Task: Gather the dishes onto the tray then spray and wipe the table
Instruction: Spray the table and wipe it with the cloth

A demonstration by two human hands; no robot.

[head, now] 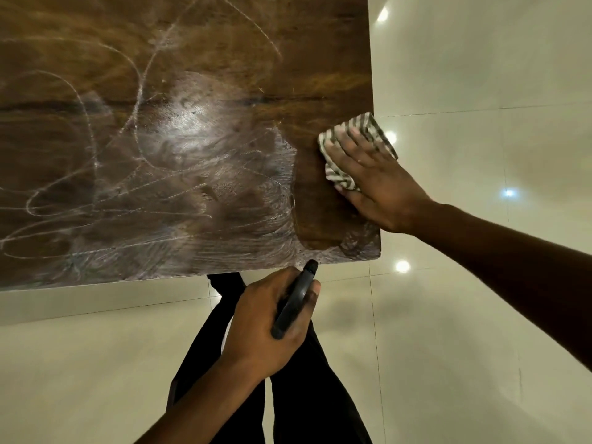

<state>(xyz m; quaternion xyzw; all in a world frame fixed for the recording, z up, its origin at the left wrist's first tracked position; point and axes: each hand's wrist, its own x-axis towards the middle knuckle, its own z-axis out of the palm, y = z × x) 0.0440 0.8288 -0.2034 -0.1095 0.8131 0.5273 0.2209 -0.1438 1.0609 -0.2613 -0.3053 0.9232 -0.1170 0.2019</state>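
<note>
At the right edge of the table [192,155], the right hand [374,184] presses straight-fingered on the striped cloth [362,126]; off the near edge, the left hand [259,325] grips the spray bottle [298,296], its length pointing toward the table.

The table [96,43] is dark brown wood-grain, smeared whitish; the cloth [362,126] at its right edge is grey-and-white striped; the spray bottle [296,302] below it is black.

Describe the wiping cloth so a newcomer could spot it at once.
Find the brown wooden table and follow its right edge toward the near corner. There the right hand presses flat on a crumpled cloth. It alone is striped, grey on white.
</note>
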